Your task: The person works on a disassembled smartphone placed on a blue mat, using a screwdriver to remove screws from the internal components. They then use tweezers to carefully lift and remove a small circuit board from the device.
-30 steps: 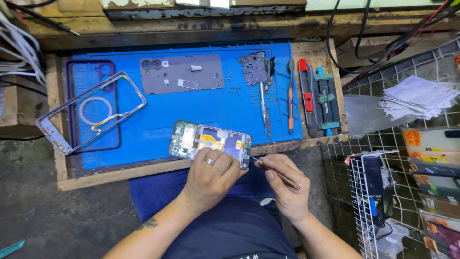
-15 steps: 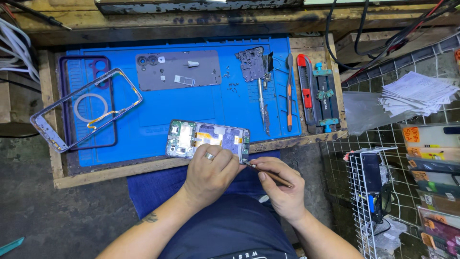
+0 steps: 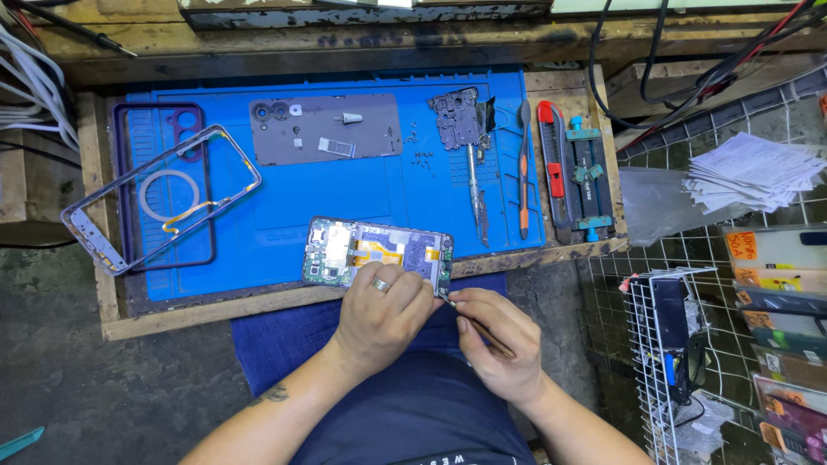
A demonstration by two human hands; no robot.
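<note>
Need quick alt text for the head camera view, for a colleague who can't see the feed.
Seen from above, a person's left hand steadies an opened phone at the near edge of a blue work mat, while the right hand holds a thin tool to the phone's lower right corner. On the mat lie a phone frame, a grey back cover, a small circuit board and hand tools.

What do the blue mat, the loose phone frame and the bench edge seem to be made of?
Blue mat: probably silicone or rubber, matte, with moulded compartments and no glare. Phone frame: looks like metal or metallised plastic, thin, with a pale sheen along its rim; hard to tell which. Bench edge: bare wood, worn and stained, grain showing.
</note>
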